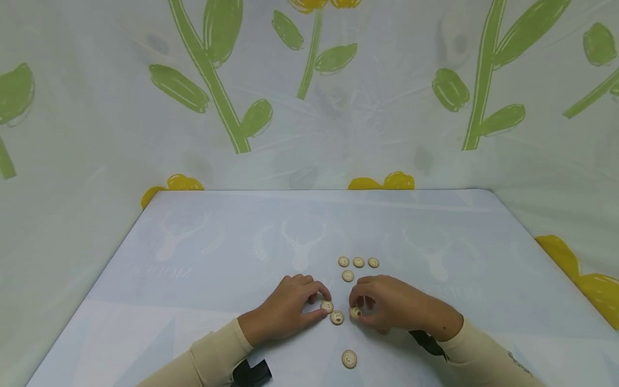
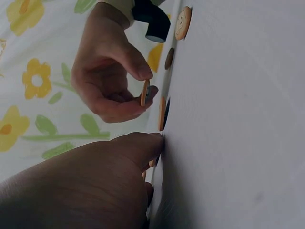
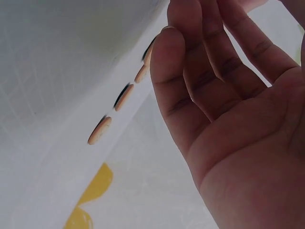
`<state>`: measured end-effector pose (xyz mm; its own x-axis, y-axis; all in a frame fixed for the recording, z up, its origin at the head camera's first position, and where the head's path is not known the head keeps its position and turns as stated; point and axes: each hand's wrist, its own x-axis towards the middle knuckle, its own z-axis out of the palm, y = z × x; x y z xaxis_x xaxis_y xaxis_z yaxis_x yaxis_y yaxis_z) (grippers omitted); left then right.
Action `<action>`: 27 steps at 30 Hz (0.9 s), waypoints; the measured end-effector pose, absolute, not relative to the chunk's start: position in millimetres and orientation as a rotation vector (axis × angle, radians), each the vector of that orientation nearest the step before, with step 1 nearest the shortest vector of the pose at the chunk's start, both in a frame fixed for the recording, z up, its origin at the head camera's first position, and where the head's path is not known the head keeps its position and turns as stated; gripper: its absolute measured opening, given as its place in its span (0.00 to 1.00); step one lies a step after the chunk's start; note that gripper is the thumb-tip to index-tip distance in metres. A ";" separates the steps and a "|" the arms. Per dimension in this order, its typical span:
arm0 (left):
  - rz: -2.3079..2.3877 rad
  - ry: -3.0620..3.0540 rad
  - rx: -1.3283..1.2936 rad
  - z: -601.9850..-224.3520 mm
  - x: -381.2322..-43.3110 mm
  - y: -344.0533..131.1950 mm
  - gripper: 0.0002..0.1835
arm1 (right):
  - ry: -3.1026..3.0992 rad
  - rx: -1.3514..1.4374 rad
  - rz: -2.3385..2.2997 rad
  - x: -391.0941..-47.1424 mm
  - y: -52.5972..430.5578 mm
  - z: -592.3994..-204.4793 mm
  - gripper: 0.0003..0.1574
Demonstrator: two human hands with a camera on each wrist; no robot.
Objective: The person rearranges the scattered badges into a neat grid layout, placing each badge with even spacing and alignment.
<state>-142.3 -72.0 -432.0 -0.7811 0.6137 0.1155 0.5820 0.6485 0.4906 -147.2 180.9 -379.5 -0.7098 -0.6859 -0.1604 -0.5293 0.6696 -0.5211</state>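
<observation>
My left hand [image 1: 293, 303] rests on the table, thumb and index finger pinching a small round wooden disc [image 1: 326, 307] between their tips. Touching or very close to it lies a second disc [image 1: 337, 317] with a face drawn on it. Across from it, my right hand [image 1: 387, 302] pinches another face disc [image 1: 355, 312] by its edge. In the left wrist view this pinched disc [image 2: 145, 93] stands on edge, off the tabletop. The right wrist view shows the right palm [image 3: 248, 143] and bent fingers, but the pinched disc is hidden there.
Beyond the hands, three discs form a row, with the middle one [image 1: 358, 262] between its neighbours. Below that row lies a single disc [image 1: 347, 276]. Nearer me is another disc [image 1: 349, 359]. Part of one more disc [image 1: 383, 331] shows under the right hand. A pale table [image 1: 232, 236] meets a flower-patterned curtain [image 1: 377, 107].
</observation>
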 end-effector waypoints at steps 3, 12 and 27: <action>0.803 2.799 1.021 -431.6 -142.3 -72.2 0.11 | 2.555 -0.969 -0.636 -148.5 181.5 -380.4 0.09; 0.807 2.801 1.019 -431.3 -141.9 -72.2 0.10 | 2.611 -1.024 -0.621 -150.2 183.3 -382.0 0.08; 0.800 2.804 1.017 -431.6 -141.7 -71.9 0.11 | 2.697 -1.008 -0.607 -153.8 186.0 -383.6 0.07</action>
<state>-141.7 -71.9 -431.6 -0.7816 0.6117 0.1222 0.5840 0.6489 0.4876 -153.8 186.0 -383.6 -0.7481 -0.6623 -0.0412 -0.5809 0.6835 -0.4420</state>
